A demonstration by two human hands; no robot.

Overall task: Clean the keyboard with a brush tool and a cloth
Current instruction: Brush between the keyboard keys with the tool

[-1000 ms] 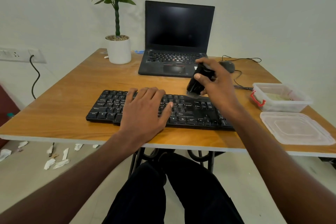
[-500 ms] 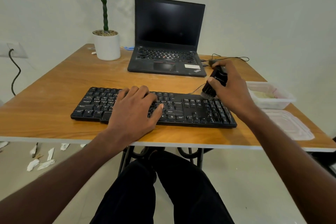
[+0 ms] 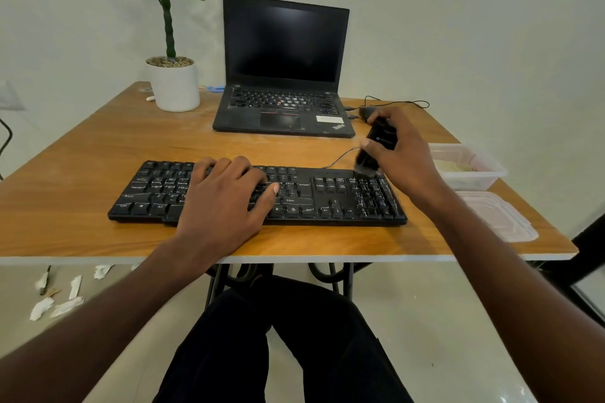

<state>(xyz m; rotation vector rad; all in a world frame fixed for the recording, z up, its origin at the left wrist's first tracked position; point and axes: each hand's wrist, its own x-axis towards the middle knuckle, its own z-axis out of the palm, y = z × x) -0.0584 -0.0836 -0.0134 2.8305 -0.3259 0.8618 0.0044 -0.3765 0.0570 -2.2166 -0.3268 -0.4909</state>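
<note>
So the right hand (image 3: 404,154), over at the right-middle of the frame, has its fingers and thumb wrapped around the black brush (image 3: 373,149), bristles pointing down and touching the top right corner of the keyboard (image 3: 314,198), right above the number pad. The left hand (image 3: 226,196) is laid flat with fingers mostly straight across the middle keys, holding nothing, just pressing the board down so it doesn't slide.

What changed: 1 second ago the brush was around the middle of the top row, and half a second ago it was partway along. Now it's at the far right corner, so 1 sweep along the back rows looks about finished. The left hand hasn't budged. My guess is the lower rows and the keys under that left hand aren't brushed yet, and I can't see any cloth being used.

Further out on the table (image 3: 82,173): a laptop (image 3: 284,75) and a potted plant (image 3: 172,75) toward the top, a clear tub (image 3: 468,167) and its lid (image 3: 497,217) at the right edge.
</note>
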